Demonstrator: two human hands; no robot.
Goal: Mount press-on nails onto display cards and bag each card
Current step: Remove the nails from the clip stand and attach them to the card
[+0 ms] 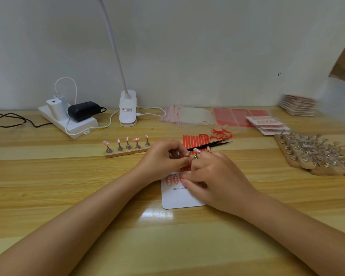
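A white display card (180, 199) printed "Handmade" lies on the table in front of me, with two pink press-on nails (172, 179) showing at its top left. My left hand (163, 159) is curled, and its thumb and fingertips pinch at the base of a small nail stand (196, 154) topped by a pink nail. My right hand (215, 176) meets it there, its lower fingertips resting on the card's nail row and hiding the rest. A second stand (208, 149) peeks out behind my right hand. A wooden strip (126, 153) to the left carries several more pink nails on stands.
Black tweezers (209, 145) lie on red adhesive strips (191, 141) just behind my hands. Clear bags (187, 115), red sheets (237, 116) and finished cards (267, 123) sit at the back right, empty stands (311, 152) at the right. A power strip (68, 120) and clip lamp (127, 108) stand behind.
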